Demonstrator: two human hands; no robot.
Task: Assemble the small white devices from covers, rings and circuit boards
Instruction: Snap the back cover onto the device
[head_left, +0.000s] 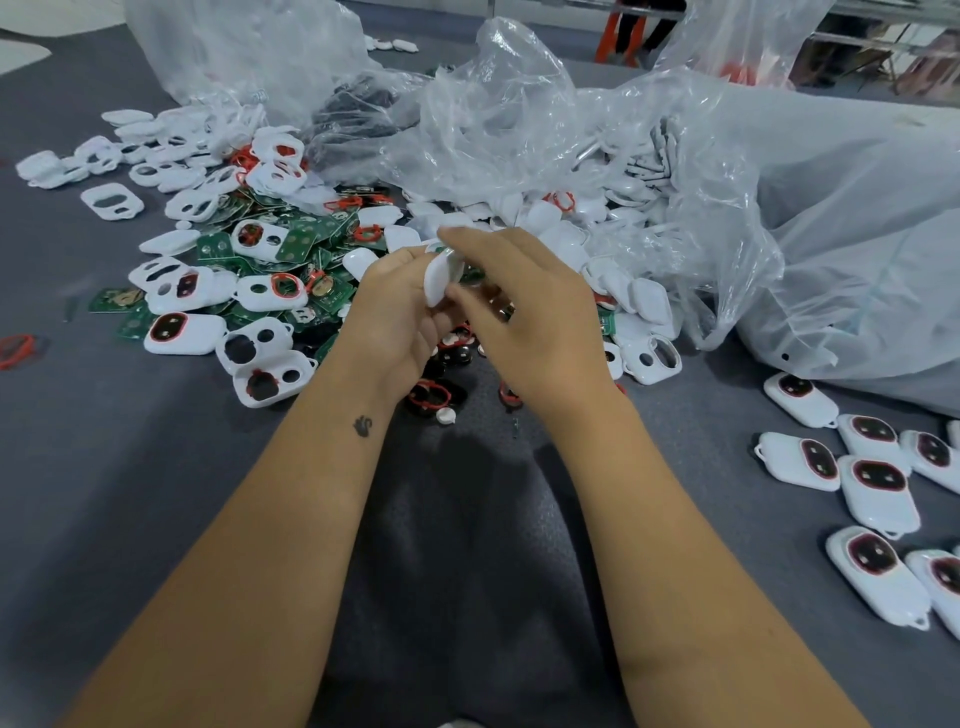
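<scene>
I see covers (111, 201) and circuit boards (298, 244) heaped left on the table (104, 467) | bags (727, 182) behind | finished devices (878, 488) right | my hands between

Assembly workshop: heaped covers (179, 332), circuit boards (298, 244)

Grey table (130, 467) carries white covers (111, 201); green circuit boards (213, 244); plastic bags (519, 130); assembled devices (878, 488).

White covers (183, 332) — boards (304, 244) seemingly green.
</scene>
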